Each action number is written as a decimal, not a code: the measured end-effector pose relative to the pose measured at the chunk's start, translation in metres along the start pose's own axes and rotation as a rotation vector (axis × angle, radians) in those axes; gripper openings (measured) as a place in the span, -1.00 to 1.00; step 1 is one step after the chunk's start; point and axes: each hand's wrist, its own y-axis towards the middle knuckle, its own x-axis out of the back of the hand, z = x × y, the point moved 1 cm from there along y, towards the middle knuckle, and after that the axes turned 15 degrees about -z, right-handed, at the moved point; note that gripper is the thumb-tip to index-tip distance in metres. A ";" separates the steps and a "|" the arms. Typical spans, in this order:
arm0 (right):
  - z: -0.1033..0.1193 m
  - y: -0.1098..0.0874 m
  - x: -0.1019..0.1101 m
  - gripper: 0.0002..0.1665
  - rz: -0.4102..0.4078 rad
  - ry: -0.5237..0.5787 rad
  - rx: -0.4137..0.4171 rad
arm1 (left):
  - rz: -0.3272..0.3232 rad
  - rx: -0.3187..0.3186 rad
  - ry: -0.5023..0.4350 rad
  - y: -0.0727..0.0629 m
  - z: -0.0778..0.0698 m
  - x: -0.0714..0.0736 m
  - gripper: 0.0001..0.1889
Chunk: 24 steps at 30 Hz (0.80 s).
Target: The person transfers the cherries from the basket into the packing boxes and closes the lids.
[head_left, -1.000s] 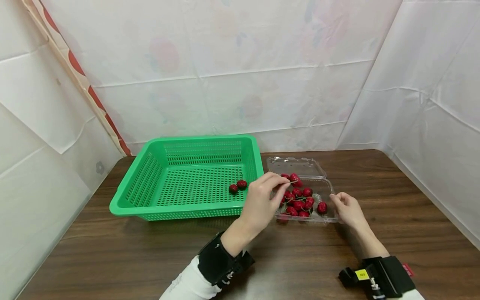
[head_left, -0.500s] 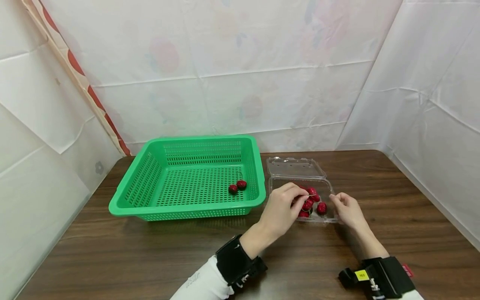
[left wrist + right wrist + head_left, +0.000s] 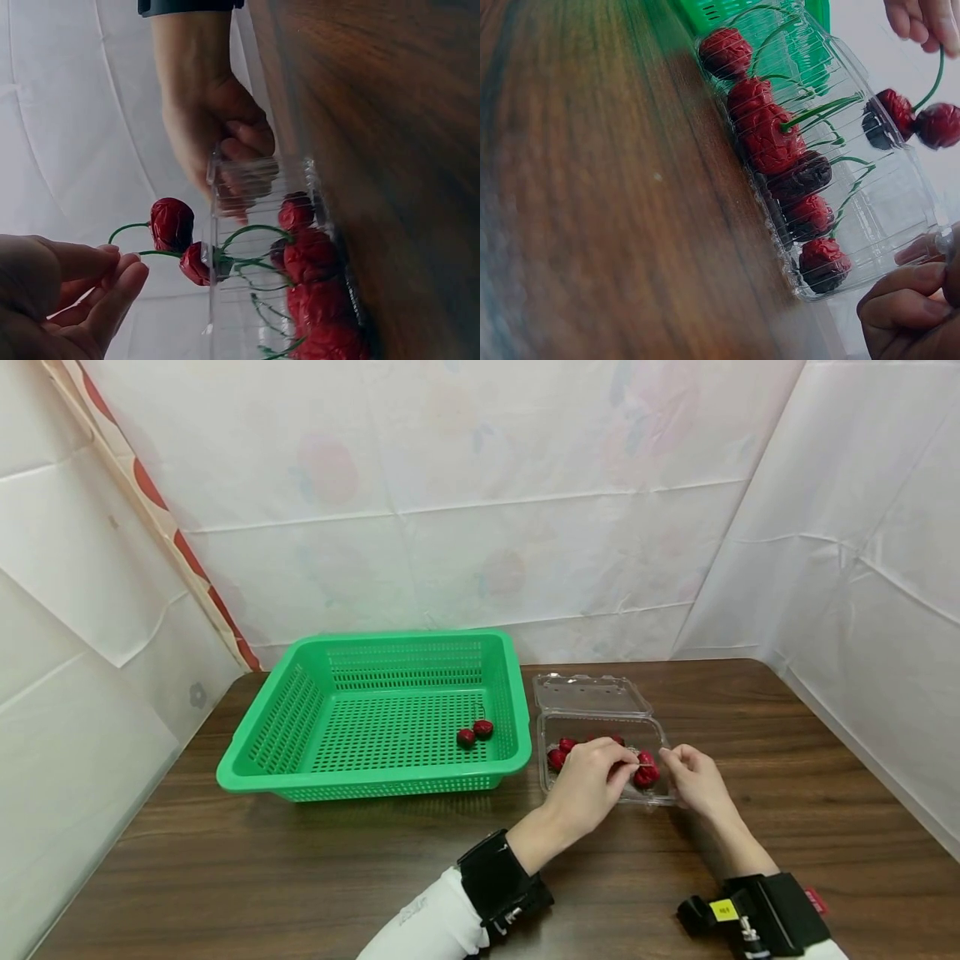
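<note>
My left hand (image 3: 587, 787) pinches the green stems of two wrinkled red cherries (image 3: 172, 223) between thumb and fingertips. In both wrist views these cherries hang at the upper edge of a clear plastic clamshell box (image 3: 874, 247). Inside the box several more cherries (image 3: 772, 139) with curved green stems lie along the bottom; my left hand hides part of them in the head view. At the box's right side, my right hand (image 3: 699, 781) grips the rim with thumb and curled fingers. The hinged lid (image 3: 592, 695) lies folded back, away from me.
Left of the box stands a green perforated plastic basket (image 3: 375, 776). Two cherries (image 3: 483, 728) lie in its right part. Both stand on a dark wood-grain table (image 3: 300, 868), with white sheeting (image 3: 450, 527) hanging behind and at the sides.
My left hand has moved right and slightly down across the box, carrying the pinched cherries from its left part towards its right side. My right hand has kept its grip on the rim.
</note>
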 end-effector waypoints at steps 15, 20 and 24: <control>0.000 0.001 0.000 -0.67 -0.012 -0.012 0.018 | 0.108 0.106 0.104 0.005 0.000 -0.014 -0.91; 0.000 0.001 0.000 -0.67 -0.005 -0.017 0.010 | 0.152 0.137 0.121 0.006 0.000 -0.018 -0.91; 0.000 0.001 0.001 -0.67 0.003 -0.023 0.006 | 0.177 0.152 0.135 0.006 0.001 -0.021 -0.91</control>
